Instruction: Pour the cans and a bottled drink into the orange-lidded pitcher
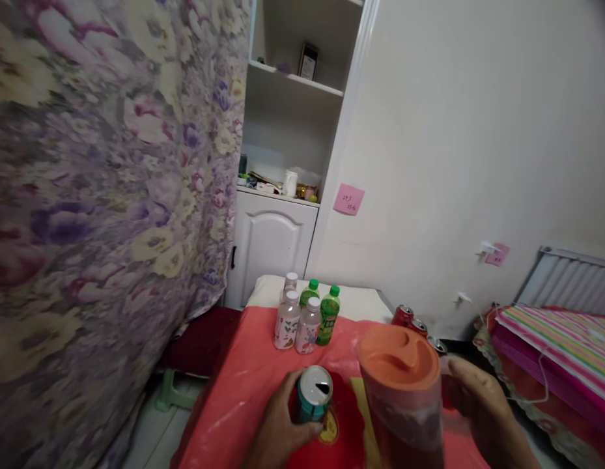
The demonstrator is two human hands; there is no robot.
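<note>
Step in hand (est.): two-hand hold, can L, pitcher R, items apart. Next move calls for a level can (top is open) and a firm R grip, as pitcher wt. is likely greater.

L to R:
1. Floral curtain [111, 163], beside tabletop [228, 391] w/ red cover.
2. L hand [277, 420]: enters from bottom, digits curved round near and far sides of can [310, 413]; grip closed to can dia. Can approx. upright, dark opening in top, over red mat [348, 417]; base contact hidden, cannot tell.
3. Behind can: white-capped bottles [286, 322] (qty 3) and green bottles [328, 319] (qty 2), upright, grouped.
4. Pitcher [404, 423]: R of can, orange lid [390, 361] on.
5. R hand [482, 397]: at handle side of pitcher, thumb side up, appears wrapped on handle; fingertips hidden. Red cans [403, 316] beyond pitcher.
</note>
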